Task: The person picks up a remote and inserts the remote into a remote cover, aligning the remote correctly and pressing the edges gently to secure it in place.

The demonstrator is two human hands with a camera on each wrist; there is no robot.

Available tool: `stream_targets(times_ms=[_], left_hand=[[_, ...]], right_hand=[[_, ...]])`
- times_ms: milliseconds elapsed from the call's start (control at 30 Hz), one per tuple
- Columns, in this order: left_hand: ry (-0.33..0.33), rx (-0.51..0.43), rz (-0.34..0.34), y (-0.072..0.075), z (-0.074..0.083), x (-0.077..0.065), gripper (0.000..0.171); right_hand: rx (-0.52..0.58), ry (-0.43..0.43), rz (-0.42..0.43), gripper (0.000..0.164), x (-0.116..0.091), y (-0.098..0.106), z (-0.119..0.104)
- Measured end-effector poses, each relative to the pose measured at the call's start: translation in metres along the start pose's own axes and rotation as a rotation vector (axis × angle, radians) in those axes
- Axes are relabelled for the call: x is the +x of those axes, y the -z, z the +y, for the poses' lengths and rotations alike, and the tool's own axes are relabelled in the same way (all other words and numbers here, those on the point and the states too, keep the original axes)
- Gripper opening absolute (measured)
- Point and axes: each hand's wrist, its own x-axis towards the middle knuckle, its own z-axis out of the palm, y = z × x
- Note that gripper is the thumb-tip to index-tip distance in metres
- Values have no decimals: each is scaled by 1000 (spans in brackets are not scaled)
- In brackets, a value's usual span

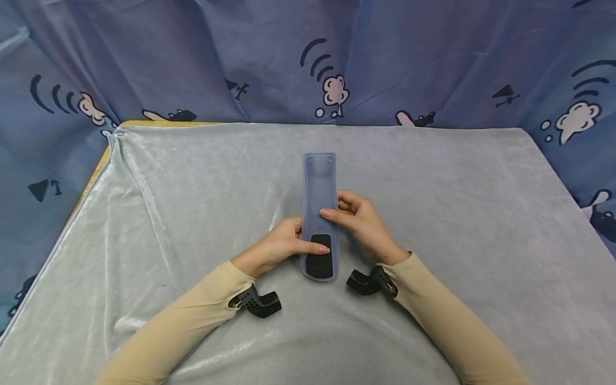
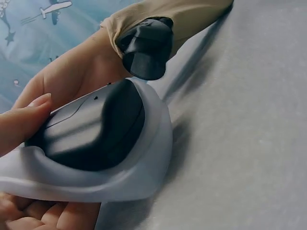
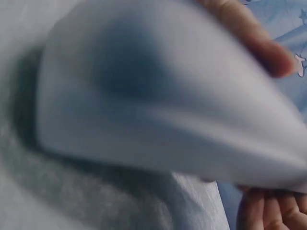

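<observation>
Both hands grip a long, slim, bluish translucent cover, shaped like a remote-control sleeve, over the middle of the cloth. At its near end a smooth black part shows through an opening; a fine seam crosses it in the left wrist view. My left hand holds the near half from the left, thumb across the black part and fingers underneath. Higher up, my right hand pinches the right edge, its thumb on top. In the right wrist view the cover is blurred and hides part of that hand.
A pale grey velvety cloth with creases covers the table. Blue printed curtains stand behind and at both sides. Black wrist mounts jut from both beige sleeves. A yellow table edge shows at the left.
</observation>
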Motion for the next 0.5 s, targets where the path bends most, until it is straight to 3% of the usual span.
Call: stream_targets(times_ms=[267, 500], left_hand=[[56, -45, -38, -1, -1, 2, 54], [41, -41, -88, 0, -5, 2, 48]], right_hand=[[154, 43, 145, 27, 0, 4, -2], [231, 64, 189, 20, 0, 13, -7]])
